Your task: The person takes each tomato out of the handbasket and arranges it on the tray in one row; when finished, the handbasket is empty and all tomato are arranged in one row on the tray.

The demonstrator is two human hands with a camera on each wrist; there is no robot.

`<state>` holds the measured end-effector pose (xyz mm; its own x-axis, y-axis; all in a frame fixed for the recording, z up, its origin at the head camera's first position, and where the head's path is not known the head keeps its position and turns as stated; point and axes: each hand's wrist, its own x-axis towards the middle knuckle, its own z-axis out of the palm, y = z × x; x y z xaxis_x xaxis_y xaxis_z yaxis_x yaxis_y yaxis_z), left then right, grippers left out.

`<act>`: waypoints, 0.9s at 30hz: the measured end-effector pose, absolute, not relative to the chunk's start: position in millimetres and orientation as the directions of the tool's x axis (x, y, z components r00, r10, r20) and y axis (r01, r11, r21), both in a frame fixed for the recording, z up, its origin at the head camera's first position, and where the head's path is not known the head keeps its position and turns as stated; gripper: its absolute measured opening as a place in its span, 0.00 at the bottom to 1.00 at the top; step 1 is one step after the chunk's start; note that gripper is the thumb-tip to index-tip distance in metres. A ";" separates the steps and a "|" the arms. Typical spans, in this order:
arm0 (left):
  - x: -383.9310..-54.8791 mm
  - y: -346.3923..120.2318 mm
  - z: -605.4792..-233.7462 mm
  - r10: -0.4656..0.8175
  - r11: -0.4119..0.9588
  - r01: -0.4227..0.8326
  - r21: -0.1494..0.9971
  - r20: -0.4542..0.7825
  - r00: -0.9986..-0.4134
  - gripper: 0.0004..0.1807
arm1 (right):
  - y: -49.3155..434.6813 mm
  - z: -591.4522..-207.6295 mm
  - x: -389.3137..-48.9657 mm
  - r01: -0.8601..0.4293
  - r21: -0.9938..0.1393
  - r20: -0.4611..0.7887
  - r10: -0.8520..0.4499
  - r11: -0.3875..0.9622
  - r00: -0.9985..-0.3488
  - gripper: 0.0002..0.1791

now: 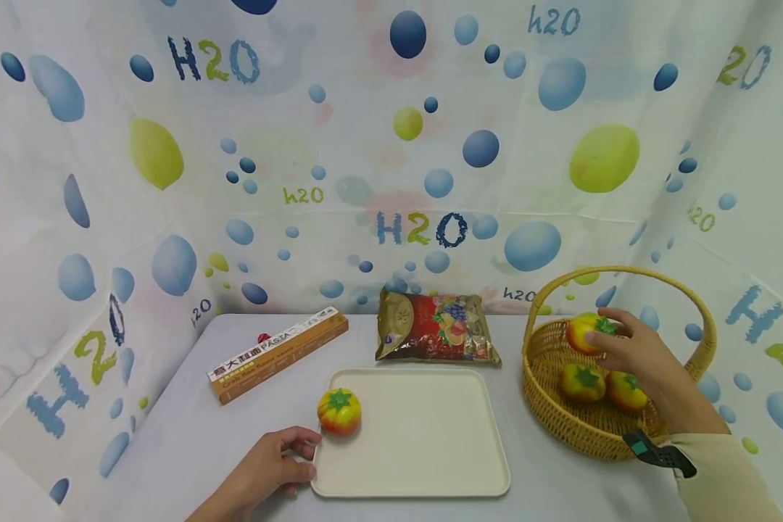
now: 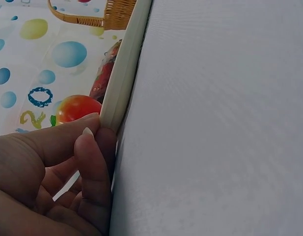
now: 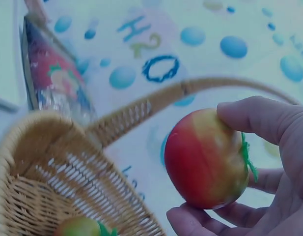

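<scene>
- Behind the table (image 1: 183,449) you have a white cloth (image 1: 339,123) with blue and green spots; on it one reads "H2O" and "h2O", several times.
- At ten o'clock from the tray lies the long box (image 1: 278,355); you can read "意大利面 PASTA" and, on the brown side, "Crab Roe flavor sauce". A small red thing (image 1: 264,338) shows just behind it.
- Your left hand (image 1: 270,464) is between eight and nine o'clock of the tray: the fingers are half curled, and the tips pinch its left rim.
- The cream tray (image 1: 431,435) lies flat before you. Inside, between nine and ten o'clock, sits the first fruit (image 1: 341,424), yellow and red, green leaves upward, near the left rim.
- Just past twelve o'clock, beyond the tray's far rim, is the gold and dark red bag (image 1: 437,328) with printed fruits; its small lettering I cannot read.
- Between two and three o'clock stands the wicker basket (image 1: 581,448). In it lie two lower fruits (image 1: 583,393), side by side.
- Your right hand (image 1: 639,355) is above the basket; the thumb and fingers are opened only as wide as the raised fruit (image 1: 581,332), gripping it from opposite sides, clear of the basket's bottom.
- Your right wrist wears a dark band (image 1: 672,458), beside a cream sleeve (image 1: 721,475).
</scene>
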<state>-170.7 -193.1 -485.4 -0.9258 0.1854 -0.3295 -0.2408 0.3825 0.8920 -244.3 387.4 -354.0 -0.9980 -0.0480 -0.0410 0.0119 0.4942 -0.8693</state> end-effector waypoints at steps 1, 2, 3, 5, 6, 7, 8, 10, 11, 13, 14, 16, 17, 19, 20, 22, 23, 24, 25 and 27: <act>-171.2 -192.6 -484.7 0.186 0.383 -0.240 0.892 -0.329 -0.926 0.27 | 386.3 -352.6 -239.7 0.012 -0.871 -0.042 -0.050 0.491 -0.998 0.49; -171.6 -192.0 -484.2 0.185 0.388 -0.239 0.890 -0.329 -0.926 0.27 | 384.4 -350.7 -234.9 0.012 -0.871 -0.044 -0.052 0.491 -0.998 0.49; -171.8 -191.4 -483.7 0.184 0.391 -0.238 0.889 -0.329 -0.926 0.27 | 382.6 -348.9 -230.4 0.016 -0.867 -0.049 -0.054 0.498 -0.997 0.48; -171.8 -190.5 -482.7 0.183 0.392 -0.242 0.888 -0.333 -0.925 0.28 | 377.3 -344.8 -221.7 0.012 -0.863 -0.052 -0.066 0.506 -0.996 0.47; -171.7 -190.2 -482.2 0.184 0.394 -0.242 0.887 -0.334 -0.925 0.28 | 373.8 -342.8 -217.9 0.003 -0.863 -0.047 -0.075 0.505 -0.996 0.46; -171.8 -190.1 -481.8 0.185 0.396 -0.241 0.886 -0.334 -0.924 0.28 | 370.1 -340.9 -214.4 -0.001 -0.865 -0.046 -0.081 0.502 -0.996 0.46; -172.0 -189.9 -481.5 0.186 0.398 -0.241 0.885 -0.335 -0.924 0.28 | 366.3 -339.1 -211.4 -0.004 -0.866 -0.045 -0.085 0.501 -0.995 0.45; -172.2 -189.7 -481.2 0.185 0.399 -0.241 0.885 -0.335 -0.924 0.28 | 358.5 -335.9 -207.2 -0.028 -0.873 -0.027 -0.105 0.488 -0.994 0.43; -172.1 -189.8 -481.2 0.184 0.401 -0.241 0.884 -0.336 -0.924 0.28 | 354.4 -334.9 -206.1 -0.037 -0.874 -0.021 -0.112 0.485 -0.993 0.43; -171.7 -190.5 -481.5 0.186 0.407 -0.240 0.882 -0.337 -0.923 0.27 | 345.8 -333.2 -205.8 -0.060 -0.875 -0.003 -0.129 0.481 -0.992 0.42; -171.3 -191.0 -481.7 0.188 0.407 -0.238 0.882 -0.335 -0.923 0.27 | 341.1 -332.6 -206.4 -0.074 -0.875 0.008 -0.138 0.478 -0.990 0.41; -170.8 -192.1 -482.0 0.197 0.406 -0.230 0.884 -0.331 -0.923 0.27 | 332.2 -332.1 -208.6 -0.099 -0.882 0.027 -0.160 0.462 -0.987 0.40; -171.0 -192.3 -482.2 0.199 0.407 -0.226 0.885 -0.328 -0.924 0.27 | 327.6 -332.0 -210.1 -0.112 -0.886 0.037 -0.172 0.449 -0.984 0.39; -171.7 -192.5 -482.4 0.203 0.406 -0.220 0.887 -0.323 -0.925 0.27 | 318.6 -332.0 -213.3 -0.127 -0.891 0.048 -0.188 0.435 -0.981 0.39; -172.2 -192.4 -482.6 0.202 0.406 -0.220 0.887 -0.322 -0.925 0.27 | 313.9 -332.2 -215.2 -0.131 -0.896 0.051 -0.195 0.425 -0.979 0.39; -172.7 -192.5 -483.0 0.203 0.407 -0.217 0.887 -0.319 -0.926 0.27 | 304.7 -333.0 -219.4 -0.139 -0.897 0.056 -0.206 0.419 -0.977 0.40; -172.7 -192.5 -483.3 0.203 0.408 -0.215 0.887 -0.318 -0.926 0.27 | 300.1 -333.7 -221.5 -0.141 -0.897 0.056 -0.209 0.419 -0.976 0.40; -172.7 -192.6 -483.7 0.206 0.411 -0.211 0.887 -0.316 -0.926 0.27 | 295.7 -334.7 -223.7 -0.143 -0.899 0.057 -0.213 0.414 -0.975 0.40; -172.8 -192.8 -484.2 0.210 0.413 -0.204 0.887 -0.311 -0.927 0.27 | 291.2 -335.8 -226.2 -0.145 -0.904 0.059 -0.216 0.403 -0.974 0.40; -173.0 -193.3 -484.7 0.217 0.417 -0.191 0.889 -0.301 -0.928 0.26 | 282.6 -338.7 -230.9 -0.149 -0.911 0.065 -0.223 0.384 -0.973 0.40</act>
<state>-173.0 -193.3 -484.7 -0.9285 0.2175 -0.3011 -0.1905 0.4171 0.8887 -230.9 282.6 -338.7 -0.9726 -0.2232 0.0653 -0.1492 0.3835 -0.9114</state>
